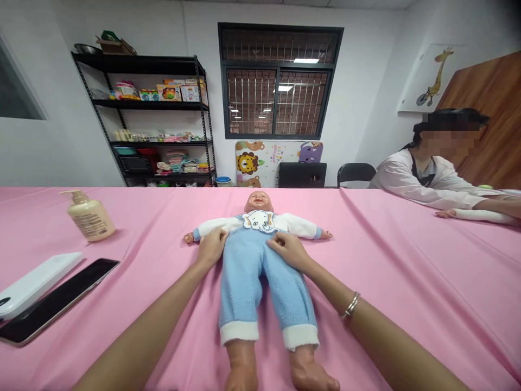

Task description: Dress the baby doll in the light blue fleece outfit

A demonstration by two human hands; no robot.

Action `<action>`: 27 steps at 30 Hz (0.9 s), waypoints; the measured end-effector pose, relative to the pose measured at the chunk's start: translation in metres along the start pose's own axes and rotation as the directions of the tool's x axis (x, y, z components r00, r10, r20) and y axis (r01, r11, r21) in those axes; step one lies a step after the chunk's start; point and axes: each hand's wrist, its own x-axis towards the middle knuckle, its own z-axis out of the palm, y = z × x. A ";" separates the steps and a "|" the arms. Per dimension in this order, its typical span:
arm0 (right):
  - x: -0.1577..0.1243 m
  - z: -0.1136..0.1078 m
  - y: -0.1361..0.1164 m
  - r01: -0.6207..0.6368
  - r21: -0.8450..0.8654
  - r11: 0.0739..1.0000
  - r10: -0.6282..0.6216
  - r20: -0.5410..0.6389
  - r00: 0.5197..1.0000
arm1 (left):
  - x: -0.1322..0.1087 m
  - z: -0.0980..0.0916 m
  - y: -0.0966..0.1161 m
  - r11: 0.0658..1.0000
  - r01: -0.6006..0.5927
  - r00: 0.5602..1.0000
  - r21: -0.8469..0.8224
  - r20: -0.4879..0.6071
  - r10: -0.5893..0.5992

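A baby doll lies face up on the pink-covered table, its long axis running straight away from you, feet nearest, head farthest. Your left hand and right hand rest on its chest, fingers bent onto the cloth (gripping or not, you cannot tell).

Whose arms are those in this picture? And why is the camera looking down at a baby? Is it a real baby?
This picture comes from a camera worn on a person's head, so you see what they see. The arms are theirs! Their left hand and right hand rest on a baby doll, not a real baby, lying on a pink tablecloth. Nearby are a pump bottle and a black smartphone. Another person sits at the right.
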 end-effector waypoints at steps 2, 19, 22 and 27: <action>0.005 -0.002 0.017 -0.035 0.104 0.994 0.049 -0.135 0.990 | -0.002 0.000 0.000 0.984 0.010 1.000 -0.178 -0.016 -0.013; 0.091 -0.013 0.038 0.023 -0.408 0.913 -0.031 -0.014 0.999 | -0.004 0.007 0.004 0.959 -0.103 0.991 -0.263 0.056 0.122; 0.097 -0.005 0.035 0.025 -0.489 0.872 -0.029 0.000 1.000 | -0.002 -0.002 0.002 0.988 -0.148 0.982 0.031 -0.117 0.151; 0.087 -0.014 0.032 0.025 -0.641 0.767 -0.073 -0.049 0.996 | 0.005 -0.016 -0.015 0.907 -0.115 0.990 0.405 -0.027 0.137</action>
